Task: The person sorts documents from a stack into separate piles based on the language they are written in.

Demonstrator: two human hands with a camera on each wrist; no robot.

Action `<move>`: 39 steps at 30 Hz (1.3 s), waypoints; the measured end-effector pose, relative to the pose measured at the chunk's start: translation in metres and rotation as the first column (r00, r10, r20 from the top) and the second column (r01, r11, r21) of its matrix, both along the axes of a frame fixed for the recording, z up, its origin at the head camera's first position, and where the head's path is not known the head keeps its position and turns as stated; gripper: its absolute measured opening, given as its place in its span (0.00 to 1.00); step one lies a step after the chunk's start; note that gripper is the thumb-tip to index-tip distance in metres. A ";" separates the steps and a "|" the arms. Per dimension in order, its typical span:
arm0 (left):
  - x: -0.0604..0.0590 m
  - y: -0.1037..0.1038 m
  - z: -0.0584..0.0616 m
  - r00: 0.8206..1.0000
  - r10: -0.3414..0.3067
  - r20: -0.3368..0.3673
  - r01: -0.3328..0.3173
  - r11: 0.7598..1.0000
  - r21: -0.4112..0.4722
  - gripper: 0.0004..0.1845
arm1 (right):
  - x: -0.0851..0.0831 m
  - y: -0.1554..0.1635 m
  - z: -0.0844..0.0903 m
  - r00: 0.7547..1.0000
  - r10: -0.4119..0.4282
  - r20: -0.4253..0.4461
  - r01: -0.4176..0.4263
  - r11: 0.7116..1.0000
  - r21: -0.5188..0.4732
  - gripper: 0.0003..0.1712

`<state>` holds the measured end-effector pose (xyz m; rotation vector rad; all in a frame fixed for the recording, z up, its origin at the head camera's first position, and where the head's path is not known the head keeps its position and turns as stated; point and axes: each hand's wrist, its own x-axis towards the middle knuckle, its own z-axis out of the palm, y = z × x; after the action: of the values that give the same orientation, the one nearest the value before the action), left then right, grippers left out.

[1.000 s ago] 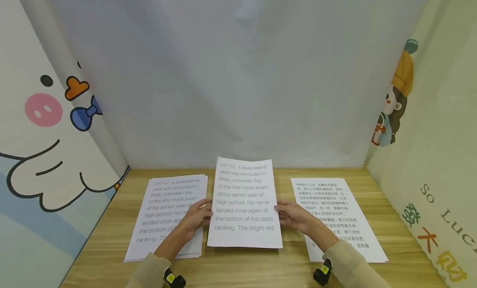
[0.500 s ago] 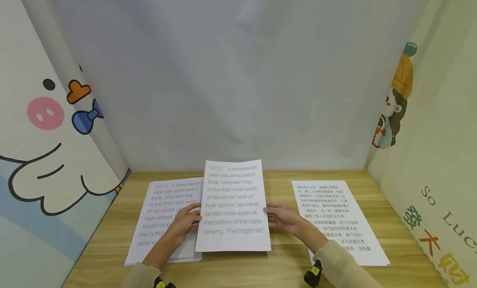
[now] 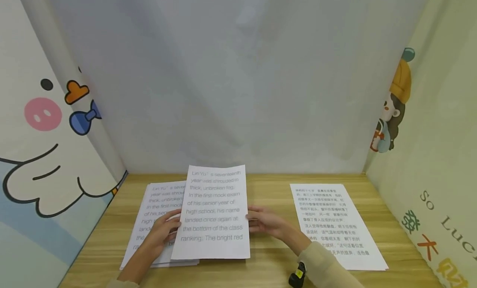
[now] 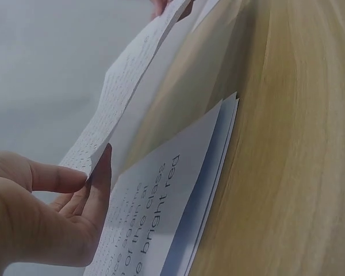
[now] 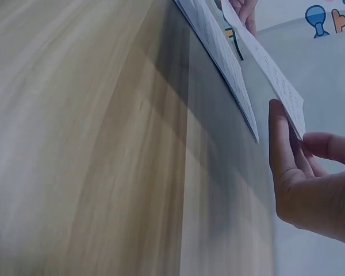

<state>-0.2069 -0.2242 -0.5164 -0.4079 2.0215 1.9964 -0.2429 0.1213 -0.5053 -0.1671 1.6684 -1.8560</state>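
Observation:
Both hands hold up a white sheet (image 3: pixel 214 213) printed with large English text, tilted above the wooden table (image 3: pixel 268 188). My left hand (image 3: pixel 172 224) pinches its left edge and my right hand (image 3: pixel 255 220) pinches its right edge. The sheet's left part hangs over a stack of like English sheets (image 3: pixel 154 205) lying on the left of the table. In the left wrist view the left hand (image 4: pixel 95 175) grips the sheet's edge (image 4: pixel 132 98) above the stack (image 4: pixel 161 218). The right wrist view has the right hand (image 5: pixel 287 132) at the sheet (image 5: pixel 270 75), with the stack (image 5: pixel 218 57) beyond.
A sheet of Chinese text (image 3: pixel 331 221) lies flat on the right of the table. A grey backdrop (image 3: pixel 238 93) closes the back. Cartoon-printed panels stand at the left (image 3: pixel 44 147) and right (image 3: pixel 428 163) sides.
Both hands have carried the held sheet to the left; it now overlaps the left stack, and the table between it and the Chinese sheet shows wider.

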 end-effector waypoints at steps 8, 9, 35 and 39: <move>0.007 -0.032 0.000 0.998 0.059 0.034 -0.060 0.998 0.032 0.32 | -0.003 -0.034 0.007 0.999 0.036 0.007 -0.035 0.999 -0.019 0.30; 0.007 -0.035 0.001 0.997 0.068 0.037 -0.070 0.997 0.034 0.32 | -0.004 -0.038 0.008 0.999 0.035 0.007 -0.035 0.999 -0.018 0.30; 0.017 -0.103 0.000 0.984 0.164 0.071 -0.163 0.986 -0.023 0.33 | -0.006 -0.128 0.003 1.000 -0.011 0.018 0.010 0.999 0.034 0.27; 0.016 -0.109 -0.005 0.983 0.163 0.081 -0.162 0.987 -0.024 0.33 | -0.005 -0.133 0.001 0.999 -0.011 0.045 0.009 0.999 0.035 0.25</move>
<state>-0.1911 -0.3332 -0.5218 -0.6685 2.0140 2.0188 -0.2476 -0.0119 -0.5044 -0.1019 1.6728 -1.8236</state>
